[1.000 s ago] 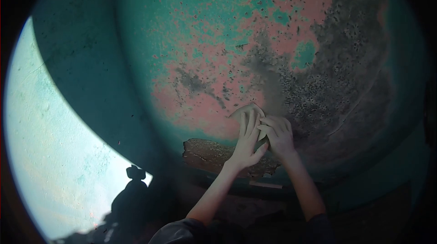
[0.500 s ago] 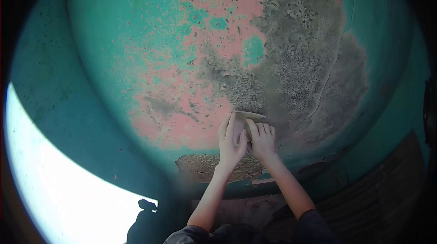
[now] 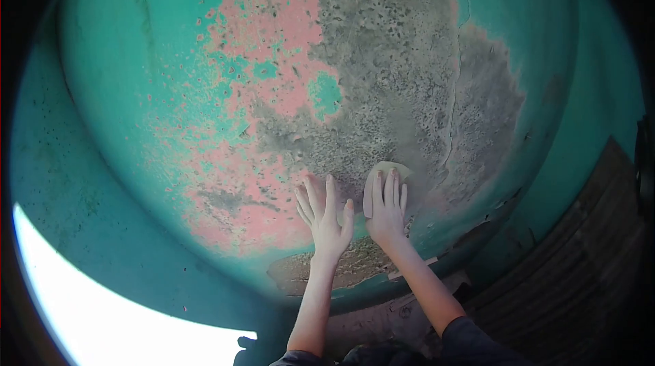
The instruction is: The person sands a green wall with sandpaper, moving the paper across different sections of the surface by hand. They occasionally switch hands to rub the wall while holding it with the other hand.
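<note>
The right hand [image 3: 386,210] lies flat against a weathered wall [image 3: 123,127], fingers together and stretched upward, pressing a pale sheet of what looks like sandpaper [image 3: 390,169] to the surface; the sheet's upper edge shows just above the fingertips, and its lower part is hidden under the palm. That grip is a flat press rather than a pinch, so the paper is trapped between hand and wall, not clasped. The paper sits at the lower edge of a large grey, pitted patch [image 3: 402,86] where the paint has gone, just left of a long crack [image 3: 456,103] that runs down the wall.

The left hand [image 3: 323,216] is just beside the right, not touching it, with fingers spread wide and the palm resting bare on the wall; it holds nothing. It lies where pink undercoat [image 3: 239,188] meets the grey area, with green paint flaking off in specks around it.

Below both wrists a rough brown strip [image 3: 341,267] of exposed material runs along the foot of the wall. Both forearms reach up from dark sleeves [image 3: 471,335] at the bottom of the view. A bright sunlit patch [image 3: 102,318] fills the lower left, and a dark ribbed surface [image 3: 587,257] shows at the lower right, too dim to identify.
</note>
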### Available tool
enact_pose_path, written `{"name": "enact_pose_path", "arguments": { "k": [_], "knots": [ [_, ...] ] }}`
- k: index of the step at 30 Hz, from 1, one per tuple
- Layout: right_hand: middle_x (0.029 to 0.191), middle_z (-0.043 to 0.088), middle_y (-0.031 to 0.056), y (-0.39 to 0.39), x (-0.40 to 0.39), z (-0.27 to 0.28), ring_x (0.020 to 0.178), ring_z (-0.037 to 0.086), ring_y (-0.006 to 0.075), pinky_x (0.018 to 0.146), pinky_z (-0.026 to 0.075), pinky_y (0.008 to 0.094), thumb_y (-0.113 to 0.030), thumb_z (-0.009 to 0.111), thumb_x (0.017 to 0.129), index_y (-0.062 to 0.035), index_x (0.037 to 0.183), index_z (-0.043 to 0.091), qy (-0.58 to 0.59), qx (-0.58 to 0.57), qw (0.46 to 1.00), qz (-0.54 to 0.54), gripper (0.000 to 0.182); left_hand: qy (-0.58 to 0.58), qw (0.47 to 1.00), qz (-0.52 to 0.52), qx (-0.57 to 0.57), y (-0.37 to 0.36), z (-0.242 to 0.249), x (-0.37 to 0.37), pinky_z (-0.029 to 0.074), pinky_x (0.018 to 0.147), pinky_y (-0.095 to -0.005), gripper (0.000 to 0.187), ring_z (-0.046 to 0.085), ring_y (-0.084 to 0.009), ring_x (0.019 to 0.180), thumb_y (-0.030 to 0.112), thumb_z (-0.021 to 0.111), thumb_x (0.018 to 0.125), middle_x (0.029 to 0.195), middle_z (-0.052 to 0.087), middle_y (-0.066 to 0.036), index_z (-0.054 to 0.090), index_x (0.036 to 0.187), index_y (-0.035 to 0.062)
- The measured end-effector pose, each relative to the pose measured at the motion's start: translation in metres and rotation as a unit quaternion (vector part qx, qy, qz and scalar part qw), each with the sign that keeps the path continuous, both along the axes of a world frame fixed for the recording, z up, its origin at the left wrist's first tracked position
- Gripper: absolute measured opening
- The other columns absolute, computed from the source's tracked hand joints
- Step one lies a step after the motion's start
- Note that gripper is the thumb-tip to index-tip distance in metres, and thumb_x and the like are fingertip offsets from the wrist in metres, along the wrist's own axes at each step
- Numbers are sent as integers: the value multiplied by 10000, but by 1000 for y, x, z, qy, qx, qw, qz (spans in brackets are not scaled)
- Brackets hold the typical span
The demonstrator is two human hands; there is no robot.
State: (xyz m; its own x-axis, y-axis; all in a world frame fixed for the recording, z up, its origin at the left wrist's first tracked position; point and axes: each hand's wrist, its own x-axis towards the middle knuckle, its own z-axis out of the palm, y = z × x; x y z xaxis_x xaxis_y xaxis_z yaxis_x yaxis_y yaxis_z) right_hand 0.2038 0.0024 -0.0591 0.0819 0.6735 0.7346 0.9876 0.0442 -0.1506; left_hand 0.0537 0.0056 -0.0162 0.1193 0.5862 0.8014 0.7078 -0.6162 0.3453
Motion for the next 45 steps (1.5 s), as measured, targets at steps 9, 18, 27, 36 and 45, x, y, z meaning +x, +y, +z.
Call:
{"name": "enact_pose_path", "arguments": {
  "k": [9,18,27,36,45],
  "knots": [
    [1596,206,278,-10,-1,13,1485,228,409,1155,199,613,-187,635,792,3,1551,241,46,-10,999,-25,876,13,999,16,-40,10,-9,0,51,1153,-660,627,10,-525,1485,358,541,990,1642,103,-227,339,1556,179],
    [1617,225,192,-12,-3,50,1490,242,364,1163,201,596,-192,642,793,33,1543,237,-6,23,1000,-7,881,30,998,25,-45,9,-14,-2,27,1174,-617,632,-11,-479,1503,386,534,998,1648,91,-215,331,1557,174],
    [1607,240,210,-12,-3,68,1484,261,358,1172,211,556,-200,626,810,49,1534,252,0,34,999,12,852,32,998,17,-55,6,-12,-7,46,1179,-607,636,14,-469,1506,368,558,984,1649,104,-204,340,1554,186],
    [1603,246,213,-15,2,91,1479,267,358,1171,220,548,-231,648,809,52,1535,239,-3,48,999,14,880,10,999,14,-38,4,-11,-5,71,1170,-626,637,59,-492,1494,346,563,976,1638,140,-219,344,1551,182],
    [1600,262,197,-12,3,98,1475,278,348,1164,231,556,-261,643,821,31,1538,247,-11,68,997,33,870,5,999,27,-39,3,-12,-5,82,1190,-575,667,29,-461,1508,333,595,965,1644,92,-224,335,1554,157]
  ]
}}
